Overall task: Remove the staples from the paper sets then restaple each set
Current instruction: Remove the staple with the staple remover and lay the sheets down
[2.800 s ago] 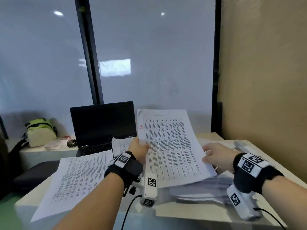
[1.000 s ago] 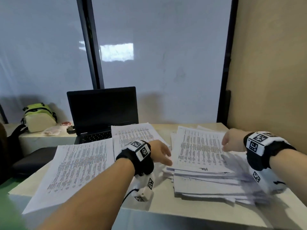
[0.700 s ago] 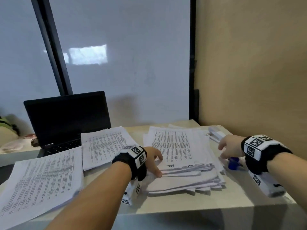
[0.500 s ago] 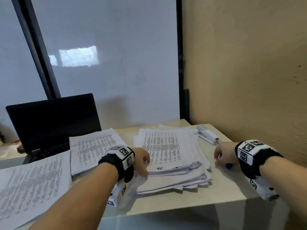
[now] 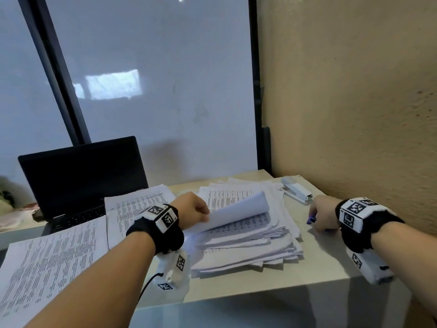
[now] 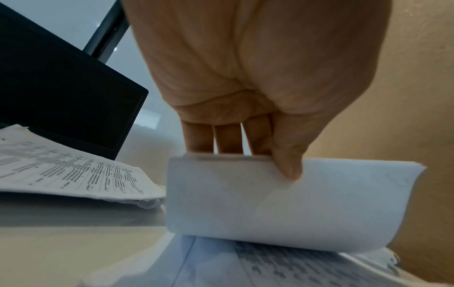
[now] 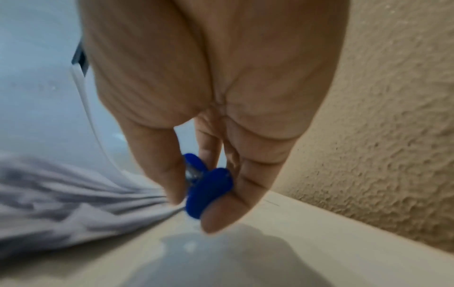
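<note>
Left hand [image 5: 191, 210] over near-left corner of paper stack [image 5: 248, 235] on beige counter [image 5: 272, 282]; grip narrow, thumb [image 6: 287, 155] and fingers pinching top sheets [image 5: 238, 210] and curling them up and back, blank underside showing, printed page exposed below. In left wrist view thumb on near face of curled sheets [image 6: 294, 203], three fingers behind upper edge. Stack messy, edges fanned, sitting mid-counter between the two hands.

Right hand [image 5: 322, 215] resting low on counter just right of stack, apart from it; grip narrow, closed round blue staple remover [image 5: 311, 219]. In right wrist view staple remover [image 7: 209, 186] pinched between thumb and fingertips, blue plastic wings with metal bit between them, tip just above counter [image 7: 319, 242]; blurred paper edges at left.

White stapler [image 5: 296, 190] lying flat on counter beyond right hand, near textured tan wall [image 5: 354, 102], untouched, just beside far-right edge of stack.

Second printed paper set [image 5: 139, 204] left of stack, behind left wrist, partly in front of open black laptop [image 5: 82, 176]. Third printed set [image 5: 49, 268] at near-left, hanging over counter edge. Black wristbands with white marker blocks on both wrists. Frosted glass panel with dark frame behind counter
</note>
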Demonstrator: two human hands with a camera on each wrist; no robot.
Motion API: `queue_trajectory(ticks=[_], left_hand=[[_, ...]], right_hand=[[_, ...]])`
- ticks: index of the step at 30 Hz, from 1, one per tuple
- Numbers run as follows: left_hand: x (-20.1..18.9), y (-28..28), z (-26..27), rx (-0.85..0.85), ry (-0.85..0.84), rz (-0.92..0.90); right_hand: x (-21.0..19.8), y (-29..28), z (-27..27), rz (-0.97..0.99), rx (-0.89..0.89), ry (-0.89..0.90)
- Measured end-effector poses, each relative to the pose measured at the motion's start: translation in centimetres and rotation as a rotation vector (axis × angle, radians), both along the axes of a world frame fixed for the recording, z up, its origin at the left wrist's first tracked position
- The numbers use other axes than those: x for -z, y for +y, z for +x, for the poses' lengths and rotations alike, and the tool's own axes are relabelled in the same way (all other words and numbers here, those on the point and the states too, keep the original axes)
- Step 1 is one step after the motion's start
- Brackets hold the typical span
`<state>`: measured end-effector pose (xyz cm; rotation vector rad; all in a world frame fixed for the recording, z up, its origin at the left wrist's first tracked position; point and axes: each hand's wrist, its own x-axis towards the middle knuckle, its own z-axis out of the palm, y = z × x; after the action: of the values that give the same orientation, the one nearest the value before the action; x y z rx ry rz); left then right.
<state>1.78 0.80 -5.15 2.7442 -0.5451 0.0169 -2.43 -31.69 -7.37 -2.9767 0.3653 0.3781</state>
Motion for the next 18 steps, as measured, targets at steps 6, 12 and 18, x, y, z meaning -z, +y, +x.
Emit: queue_trajectory(ticks=[6,12,18], left_hand=[[-0.8,0.6,1.1,-0.102,-0.095,-0.318],[-1.9,1.3,0.9,-0.150,-0.215,-0.587],[-1.6,1.9,0.1,-0.015,-0.014,-0.762]], right_hand=[[-1.3,2.1,0.1,1.016,0.194,-0.365],[-3.3,5.9,0.2,1.623,0.142,-0.481],[-2.8,8.2,1.2,1.492,0.251,-0.466]])
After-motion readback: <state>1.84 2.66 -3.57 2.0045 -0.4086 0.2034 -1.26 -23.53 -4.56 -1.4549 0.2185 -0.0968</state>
